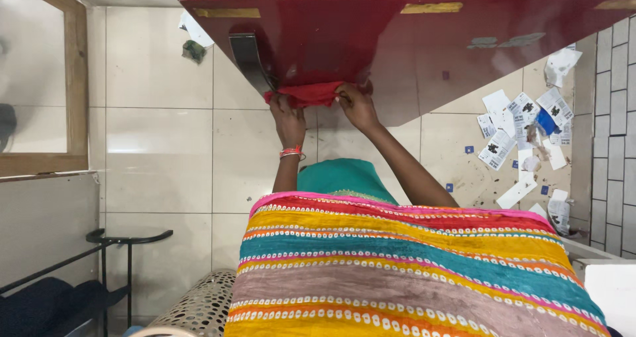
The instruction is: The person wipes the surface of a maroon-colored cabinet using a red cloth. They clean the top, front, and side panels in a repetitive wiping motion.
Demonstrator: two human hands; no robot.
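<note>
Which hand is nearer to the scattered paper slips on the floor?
The right hand. It grips the red cloth on the side toward the paper slips; the left hand grips the cloth's far end, farther from them.

Large glossy cream floor tiles [159,145] reflect soft, even light, and scraps of printed paper [523,122] lie scattered over them at the right beside a wall of small grey tiles [613,132]. At the left stand a wood-framed glass panel [76,85], a black metal stand [126,238] and a perforated basket [199,304].
</note>
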